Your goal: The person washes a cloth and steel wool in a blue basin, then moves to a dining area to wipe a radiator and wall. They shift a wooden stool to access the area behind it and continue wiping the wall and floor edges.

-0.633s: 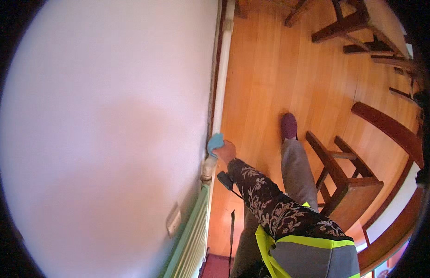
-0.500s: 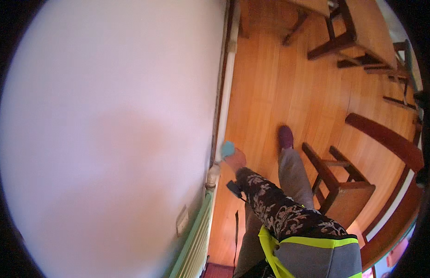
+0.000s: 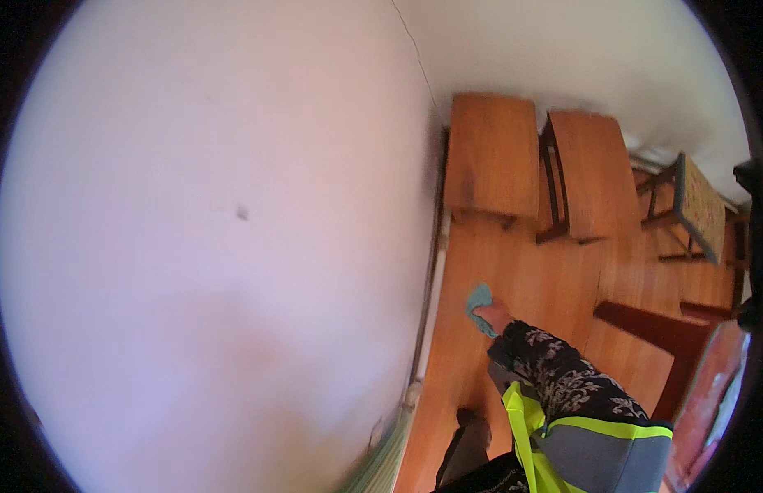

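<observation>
Walls: pale; the left wall (image 3: 192, 148) bears a small dark spot and meets the far wall (image 3: 579, 49) at a corner marked by a thin dark line.
Floor: orange-brown boards (image 3: 554, 287), with a pale pipe (image 3: 430, 316) along the left edge, leading down to a radiator (image 3: 388, 460).
Floor's far edge: two brown-topped stools (image 3: 594, 172) side by side, one close to the corner; right of them, a patterned seat (image 3: 702, 209).
Right arm: dark floral sleeve (image 3: 575, 366), reaching up and leftward from a grey-and-yellow vest (image 3: 608, 448).
Right hand: bare (image 3: 496, 315), fingers gripping a cloth.
Cloth: blue-green (image 3: 480, 299), bunched, over the floor near its left edge, apart from the pipe; whether it touches the boards cannot be told.
Left hand: out of view, state unknown.
</observation>
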`<move>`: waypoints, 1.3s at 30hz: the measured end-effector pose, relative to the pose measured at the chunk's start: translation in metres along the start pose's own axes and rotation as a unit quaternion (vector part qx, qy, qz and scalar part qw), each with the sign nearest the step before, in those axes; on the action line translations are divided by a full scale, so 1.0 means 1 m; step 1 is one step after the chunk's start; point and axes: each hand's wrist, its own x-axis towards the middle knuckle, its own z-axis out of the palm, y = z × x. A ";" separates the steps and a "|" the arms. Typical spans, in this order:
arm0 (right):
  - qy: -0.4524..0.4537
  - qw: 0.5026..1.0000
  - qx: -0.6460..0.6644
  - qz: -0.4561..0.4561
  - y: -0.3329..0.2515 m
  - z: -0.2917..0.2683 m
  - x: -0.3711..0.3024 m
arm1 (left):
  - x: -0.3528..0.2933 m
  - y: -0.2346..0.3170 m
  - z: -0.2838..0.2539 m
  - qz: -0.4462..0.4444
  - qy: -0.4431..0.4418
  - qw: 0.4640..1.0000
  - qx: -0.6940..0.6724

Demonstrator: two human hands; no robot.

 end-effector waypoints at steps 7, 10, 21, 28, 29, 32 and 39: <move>-0.009 0.999 0.035 0.009 -0.066 0.016 -0.008 | 0.006 -0.015 0.045 -0.022 -0.039 0.995 -0.092; -0.009 0.996 0.053 0.075 -0.062 0.039 -0.014 | 0.009 -0.026 0.060 -0.033 -0.058 0.989 -0.130; -0.338 0.905 -0.256 0.041 -0.056 0.046 -0.040 | -0.038 -0.036 0.165 -0.038 -0.105 0.926 -0.360; -0.478 0.704 -0.523 0.051 -0.020 0.041 0.002 | -0.109 -0.011 0.237 -0.129 -0.033 0.897 -0.422; -0.465 0.669 -0.579 0.005 -0.022 0.044 0.002 | -0.126 -0.008 0.243 -0.156 -0.012 0.892 -0.424; -0.499 0.552 -0.654 -0.136 -0.033 0.062 -0.009 | -0.181 0.001 0.274 -0.225 0.063 0.876 -0.423; -0.598 0.488 -0.635 0.012 0.043 0.121 -0.041 | -0.261 -0.042 0.344 -0.392 0.238 0.724 -0.515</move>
